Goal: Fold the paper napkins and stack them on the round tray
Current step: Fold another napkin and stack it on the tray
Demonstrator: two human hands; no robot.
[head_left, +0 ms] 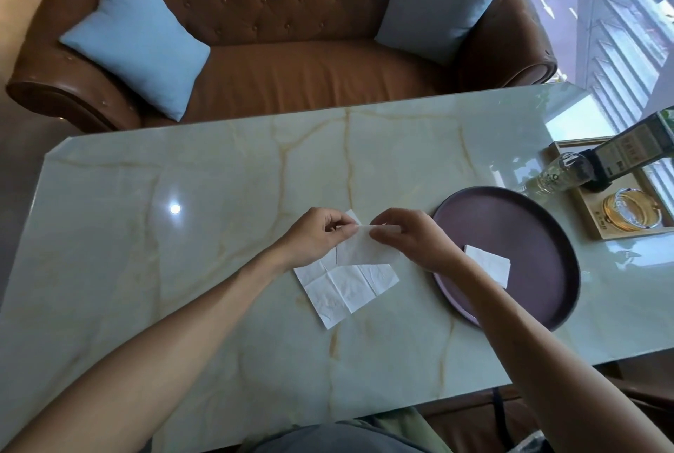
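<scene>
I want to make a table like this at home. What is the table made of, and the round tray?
The table looks like polished marble or marble-look stone: pale, with tan veins and a bright lamp reflection. The round tray is dull purple-brown with a thin raised rim; its matte surface barely shines, so maybe coated metal or plastic. I cannot tell which.

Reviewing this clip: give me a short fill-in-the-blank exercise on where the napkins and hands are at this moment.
1. Both hands, left hand and right hand, pinch the upper edge of the ____ napkin on the marble table.
2. One folded napkin already lies on the round ____ tray.
3. The tray sits on the person's ____ side.

Missing words: unfolded; purple; right
</scene>
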